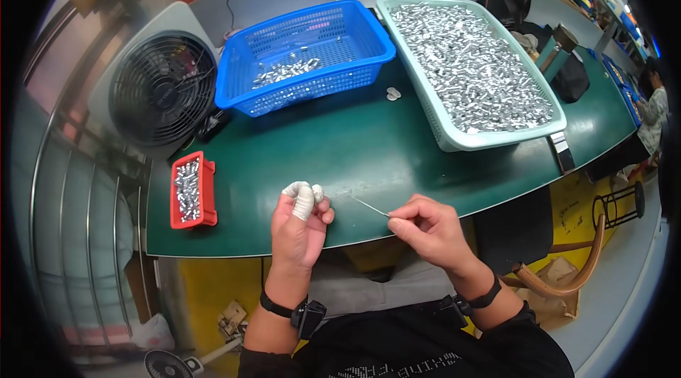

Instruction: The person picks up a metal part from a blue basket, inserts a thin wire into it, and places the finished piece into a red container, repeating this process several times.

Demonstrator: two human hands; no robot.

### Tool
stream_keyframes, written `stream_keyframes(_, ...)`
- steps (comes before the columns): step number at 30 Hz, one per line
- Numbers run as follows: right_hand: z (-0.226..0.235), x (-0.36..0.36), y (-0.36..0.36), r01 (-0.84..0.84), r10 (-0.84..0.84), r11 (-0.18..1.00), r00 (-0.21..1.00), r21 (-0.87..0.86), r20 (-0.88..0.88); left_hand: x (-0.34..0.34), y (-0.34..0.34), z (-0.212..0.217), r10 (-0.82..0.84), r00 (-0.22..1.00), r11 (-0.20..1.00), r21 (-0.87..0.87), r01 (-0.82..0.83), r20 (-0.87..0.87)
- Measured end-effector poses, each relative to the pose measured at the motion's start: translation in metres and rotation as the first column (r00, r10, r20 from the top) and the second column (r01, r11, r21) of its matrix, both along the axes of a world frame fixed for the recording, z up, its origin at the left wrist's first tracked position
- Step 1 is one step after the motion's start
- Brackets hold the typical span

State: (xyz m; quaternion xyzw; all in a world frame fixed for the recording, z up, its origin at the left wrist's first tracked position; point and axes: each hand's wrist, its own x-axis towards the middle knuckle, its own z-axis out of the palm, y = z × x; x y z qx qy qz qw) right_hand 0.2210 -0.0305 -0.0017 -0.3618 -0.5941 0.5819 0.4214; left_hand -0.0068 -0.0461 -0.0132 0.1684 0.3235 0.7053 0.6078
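My right hand (429, 229) pinches one end of a thin pale stick (369, 206) between thumb and forefinger. The stick's other end points left, over the green table and toward my left hand. My left hand (301, 229) is palm up near the table's front edge, its fingers curled in. White wrapping covers its forefinger and a second fingertip, which come close together. Whether something small sits between them is hidden. A red bin (210, 193) of small silvery metal pieces (188, 190) stands left of my left hand.
A blue basket (305, 80) with some silvery pieces stands at the back, beside a fan (163, 87). The pale green basket (454, 138) at right is full of similar pieces. Two small pale discs (393, 94) lie between them on the green table (319, 137). A dark phone-like slab (562, 152) lies at the right edge.
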Motion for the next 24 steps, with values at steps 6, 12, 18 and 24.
stream_keyframes(6,0.004,-0.019,-0.003,-0.011,0.011,0.999,1.0,-0.049,-0.017,-0.016,-0.006,-0.003,-0.174,0.984,0.985,-0.003,0.175,0.032)
stream_keyframes(12,0.004,-0.029,0.0,-0.088,0.087,0.993,0.996,-0.074,-0.021,-0.019,-0.004,-0.003,-0.216,0.976,0.976,-0.034,0.216,-0.003)
stream_keyframes(18,0.007,-0.032,0.002,-0.093,0.093,0.991,0.996,-0.1,-0.011,-0.023,-0.004,-0.001,-0.217,0.976,0.974,-0.064,0.215,-0.028)
stream_keyframes(24,0.009,-0.028,0.001,-0.084,0.082,0.99,0.996,-0.109,-0.021,-0.021,-0.006,-0.001,-0.229,0.973,0.972,-0.065,0.226,-0.043)
